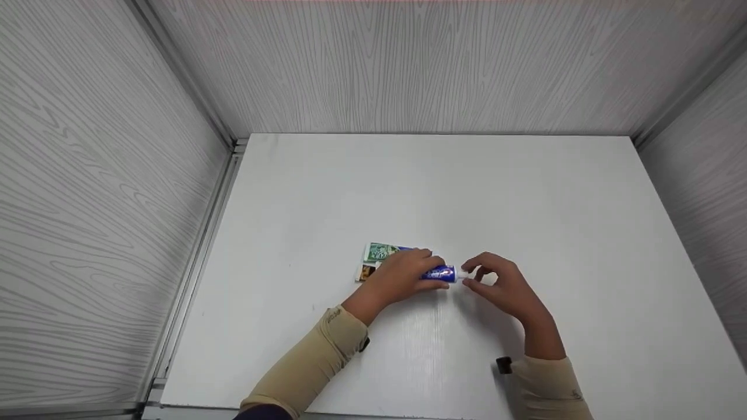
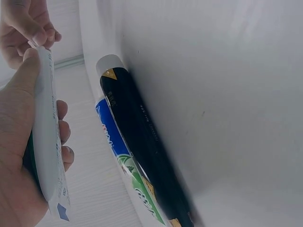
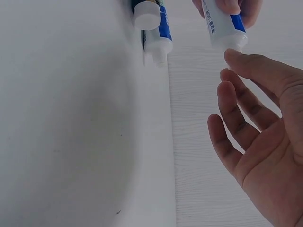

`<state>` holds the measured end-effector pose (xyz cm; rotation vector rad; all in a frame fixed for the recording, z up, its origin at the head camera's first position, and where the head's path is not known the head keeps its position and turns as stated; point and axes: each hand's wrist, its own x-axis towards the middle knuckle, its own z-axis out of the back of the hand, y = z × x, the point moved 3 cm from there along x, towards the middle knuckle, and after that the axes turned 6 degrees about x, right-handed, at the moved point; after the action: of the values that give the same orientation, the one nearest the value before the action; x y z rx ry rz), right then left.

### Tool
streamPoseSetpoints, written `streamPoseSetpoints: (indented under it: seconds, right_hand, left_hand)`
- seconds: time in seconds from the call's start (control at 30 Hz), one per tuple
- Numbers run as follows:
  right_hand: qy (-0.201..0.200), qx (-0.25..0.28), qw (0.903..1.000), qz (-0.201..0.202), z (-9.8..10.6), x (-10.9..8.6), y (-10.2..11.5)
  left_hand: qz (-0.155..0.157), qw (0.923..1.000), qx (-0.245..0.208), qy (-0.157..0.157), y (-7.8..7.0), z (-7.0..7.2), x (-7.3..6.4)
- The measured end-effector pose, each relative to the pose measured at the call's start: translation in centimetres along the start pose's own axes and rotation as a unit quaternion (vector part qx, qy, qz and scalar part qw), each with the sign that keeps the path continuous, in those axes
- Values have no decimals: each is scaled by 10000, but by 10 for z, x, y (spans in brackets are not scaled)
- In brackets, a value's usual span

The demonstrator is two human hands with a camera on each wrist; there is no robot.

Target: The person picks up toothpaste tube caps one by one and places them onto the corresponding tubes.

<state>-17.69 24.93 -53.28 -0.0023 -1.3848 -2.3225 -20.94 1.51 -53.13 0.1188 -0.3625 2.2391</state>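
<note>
My left hand [image 1: 400, 275] grips a blue-and-white toothpaste tube [image 1: 442, 273], fingers wrapped over its body and thumb along its side. At the tube's right end, the thumb and forefinger of my right hand [image 1: 513, 291] pinch the small white cap end [image 1: 461, 274]; the fingertips partly hide it. The right hand's other fingers are loosely bent, apart from the tube, in the right wrist view. Beneath the left hand, two more tubes lie side by side: a green, blue and white toothpaste tube [image 2: 125, 161] and a dark tube with gold marks [image 2: 137, 137] and a white cap [image 3: 147, 16].
The white tabletop [image 1: 327, 198] spreads around the hands. Wood-patterned panels stand behind it [image 1: 408, 70] and at both sides. A metal frame rail [image 1: 198, 256] runs along the left edge.
</note>
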Motion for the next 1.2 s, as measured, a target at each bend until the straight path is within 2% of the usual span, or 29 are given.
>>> streamPoseSetpoints:
  seconds: [0.53,1.0,1.2]
  right_hand:
    - [97,-77,9996,-245,-2,1,-2]
    - [340,30,9960,-824,-4,0,-2]
    - [310,47,9964,-783,-3,-1,-2]
  left_hand:
    - [14,10000,-80,-22,2,1,-2]
    - [24,9999,-128,-66,1,0,-2]
    - [39,9999,-145,-61,0,0,-2]
